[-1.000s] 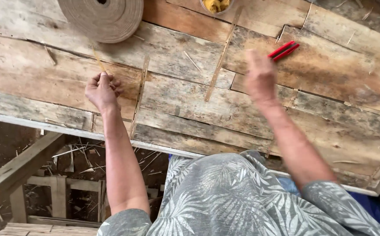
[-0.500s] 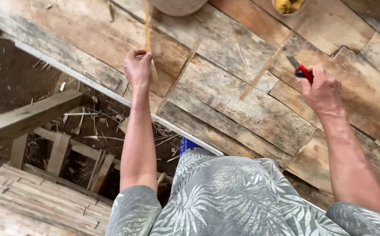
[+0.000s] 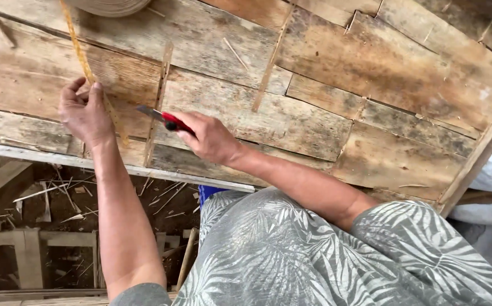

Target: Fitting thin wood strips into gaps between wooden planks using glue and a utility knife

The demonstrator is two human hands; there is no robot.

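Bare planks (image 3: 325, 113) right of the knife hand (image 3: 209, 139); thin slats (image 3: 158, 107) perhaps snagging leftward.

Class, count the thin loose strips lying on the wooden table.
3 plain ones: one strip beside the red knife, one running up mid-table, and a short one between them. The left hand pinches a fourth, yellowish strip. Others may be out of view.
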